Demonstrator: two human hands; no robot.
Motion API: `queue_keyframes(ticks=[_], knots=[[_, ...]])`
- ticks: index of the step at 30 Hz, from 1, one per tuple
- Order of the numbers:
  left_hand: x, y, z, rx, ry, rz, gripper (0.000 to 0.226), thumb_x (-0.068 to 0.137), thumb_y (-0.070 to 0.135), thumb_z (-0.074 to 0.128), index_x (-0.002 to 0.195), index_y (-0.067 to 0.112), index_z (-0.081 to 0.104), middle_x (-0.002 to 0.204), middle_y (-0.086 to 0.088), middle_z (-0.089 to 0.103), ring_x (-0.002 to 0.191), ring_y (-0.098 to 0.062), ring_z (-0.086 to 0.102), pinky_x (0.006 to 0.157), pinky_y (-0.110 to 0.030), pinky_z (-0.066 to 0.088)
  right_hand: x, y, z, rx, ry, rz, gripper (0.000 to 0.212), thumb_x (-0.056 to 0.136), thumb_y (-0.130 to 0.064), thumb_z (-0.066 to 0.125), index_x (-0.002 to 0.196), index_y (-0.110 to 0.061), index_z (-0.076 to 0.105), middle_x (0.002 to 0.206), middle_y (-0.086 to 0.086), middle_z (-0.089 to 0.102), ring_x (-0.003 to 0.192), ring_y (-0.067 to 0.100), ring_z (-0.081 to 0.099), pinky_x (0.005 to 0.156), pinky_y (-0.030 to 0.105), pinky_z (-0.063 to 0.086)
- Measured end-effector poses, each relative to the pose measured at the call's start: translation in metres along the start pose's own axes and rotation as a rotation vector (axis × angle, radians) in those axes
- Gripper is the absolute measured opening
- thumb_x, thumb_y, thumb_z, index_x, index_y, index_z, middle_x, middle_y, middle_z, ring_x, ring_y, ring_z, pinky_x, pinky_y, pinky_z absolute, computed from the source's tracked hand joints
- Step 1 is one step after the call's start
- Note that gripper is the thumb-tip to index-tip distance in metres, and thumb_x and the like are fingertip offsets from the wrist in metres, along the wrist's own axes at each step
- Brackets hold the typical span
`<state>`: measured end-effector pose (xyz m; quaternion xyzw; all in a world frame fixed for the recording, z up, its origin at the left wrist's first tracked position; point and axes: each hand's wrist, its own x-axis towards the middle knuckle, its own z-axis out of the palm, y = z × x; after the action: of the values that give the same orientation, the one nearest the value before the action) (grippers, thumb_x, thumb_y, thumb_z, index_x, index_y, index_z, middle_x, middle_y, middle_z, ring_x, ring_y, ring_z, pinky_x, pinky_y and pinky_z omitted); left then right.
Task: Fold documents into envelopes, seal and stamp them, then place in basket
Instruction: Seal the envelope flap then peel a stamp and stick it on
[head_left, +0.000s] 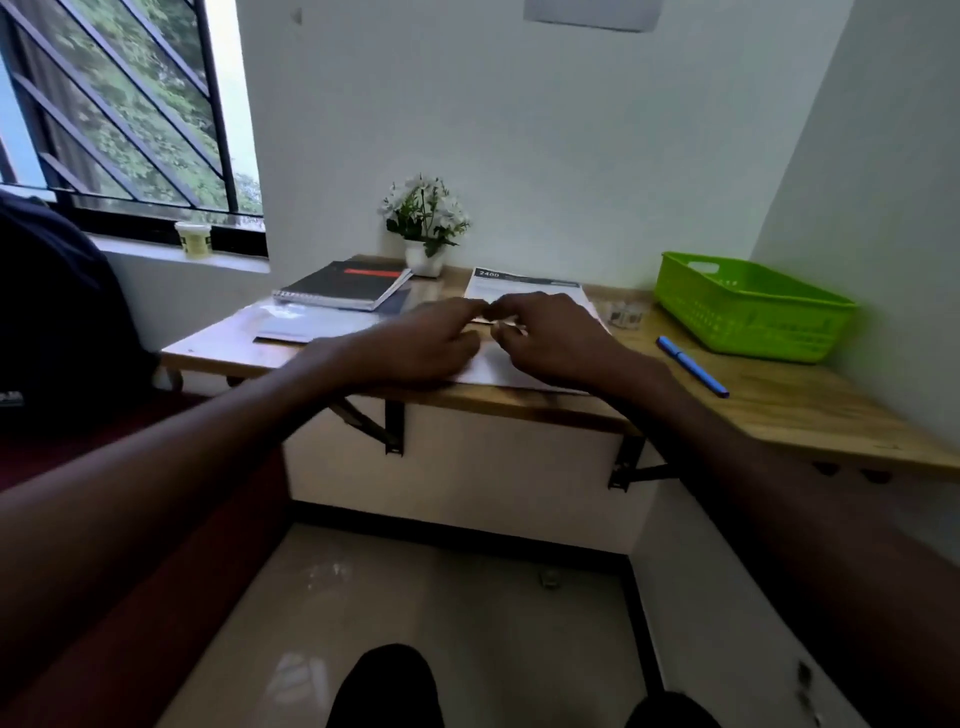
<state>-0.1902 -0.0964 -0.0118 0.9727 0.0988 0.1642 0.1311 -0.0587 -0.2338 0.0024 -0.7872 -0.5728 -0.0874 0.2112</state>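
Observation:
A white paper (493, 366) lies near the front edge of the wooden desk (779, 400). My left hand (421, 340) and my right hand (550, 338) both rest on it, with curled fingertips meeting at its far edge. They seem to pinch that edge, but blur hides the detail. Behind the hands lies a printed document (524, 288) with a dark header. At the right back stands a green plastic basket (748, 306). A small clear item (626, 314), perhaps the stamps, sits between the document and the basket.
A blue pen (693, 366) lies in front of the basket. A spiral notebook (345, 286) and a clear sleeve with papers (306, 322) sit at the left. A potted white flower (423, 228) stands against the wall. A dark bag (57, 312) is at far left.

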Motion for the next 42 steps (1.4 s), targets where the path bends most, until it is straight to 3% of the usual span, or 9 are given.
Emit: queue_keyframes(ticks=[5,9,12,20,24,28,33,38,42], knots=[[0.01,-0.003,0.025,0.136,-0.186,-0.142,0.063,0.104,0.048,0.025,0.158,0.015,0.03,0.163,-0.011,0.035,0.15,-0.025,0.033,0.121,-0.041,0.027,0.004,-0.001,0.028,-0.066,-0.247,0.092,0.045,0.11,-0.04,0.027,0.142,-0.019,0.052,0.148,0.01,0.055,0.135,0.031,0.051,0.11,0.044,0.04],[0.01,-0.002,0.024,0.242,-0.26,-0.177,0.065,0.109,0.047,0.021,0.165,0.014,0.012,0.173,-0.009,0.009,0.159,-0.02,0.008,0.128,-0.04,0.01,-0.014,0.021,0.022,-0.135,-0.346,0.152,0.057,0.11,-0.051,0.015,0.163,-0.03,0.019,0.171,-0.006,0.018,0.157,0.014,0.016,0.125,0.047,0.011],[0.01,-0.001,0.024,0.249,-0.255,-0.18,0.062,0.111,0.043,0.02,0.165,0.014,0.009,0.173,-0.007,0.005,0.159,-0.019,0.004,0.128,-0.038,0.007,-0.027,0.045,0.012,-0.189,-0.369,0.216,0.06,0.11,-0.052,0.011,0.165,-0.028,0.012,0.173,-0.007,0.006,0.158,0.012,0.006,0.126,0.045,0.004],[0.003,0.007,0.022,0.252,-0.236,-0.166,0.059,0.112,0.04,0.02,0.165,0.014,0.012,0.173,-0.007,0.007,0.159,-0.018,0.006,0.127,-0.038,0.009,-0.045,0.063,-0.009,-0.263,-0.389,0.353,0.061,0.11,-0.048,0.015,0.165,-0.02,0.011,0.173,0.0,0.002,0.159,0.017,0.005,0.127,0.051,0.006],[0.004,0.004,0.023,0.24,-0.23,-0.14,0.056,0.112,0.04,0.019,0.165,0.025,0.008,0.173,0.002,0.002,0.159,-0.012,0.001,0.128,-0.038,0.003,-0.023,0.03,0.011,-0.27,-0.238,0.203,0.06,0.108,-0.04,0.023,0.163,-0.016,0.017,0.173,0.002,0.009,0.158,0.017,0.011,0.126,0.054,0.006],[0.005,0.004,0.026,0.241,-0.231,-0.135,0.056,0.112,0.039,0.018,0.165,0.024,0.007,0.173,0.001,0.004,0.159,-0.012,0.002,0.128,-0.039,0.004,-0.005,0.007,0.029,-0.174,-0.305,0.137,0.055,0.109,-0.041,0.02,0.16,-0.019,0.024,0.171,0.002,0.019,0.157,0.016,0.017,0.124,0.052,0.011],[0.007,-0.001,0.023,0.218,-0.252,-0.148,0.06,0.11,0.045,0.02,0.165,0.021,0.011,0.173,0.001,0.006,0.159,-0.013,0.006,0.129,-0.038,0.006,-0.011,0.035,0.02,-0.176,-0.393,0.223,0.06,0.109,-0.049,0.013,0.165,-0.028,0.008,0.173,-0.007,0.001,0.159,0.013,0.001,0.126,0.05,0.0],[0.005,0.001,0.021,0.152,-0.266,-0.138,0.086,0.087,0.06,0.013,0.164,0.023,0.013,0.173,0.003,0.006,0.159,-0.011,0.005,0.129,-0.039,0.005,-0.032,0.068,-0.001,-0.231,-0.405,0.318,0.059,0.111,-0.046,0.014,0.165,-0.025,0.007,0.173,-0.005,-0.003,0.159,0.014,-0.001,0.126,0.05,0.001],[0.005,-0.003,0.022,0.152,-0.267,-0.135,0.085,0.09,0.063,0.015,0.164,0.022,0.012,0.173,0.003,0.005,0.159,-0.011,0.004,0.129,-0.039,0.005,-0.041,0.082,-0.006,-0.228,-0.382,0.401,0.062,0.11,-0.048,0.014,0.165,-0.021,0.006,0.173,-0.003,-0.006,0.159,0.016,-0.003,0.128,0.051,0.002]])
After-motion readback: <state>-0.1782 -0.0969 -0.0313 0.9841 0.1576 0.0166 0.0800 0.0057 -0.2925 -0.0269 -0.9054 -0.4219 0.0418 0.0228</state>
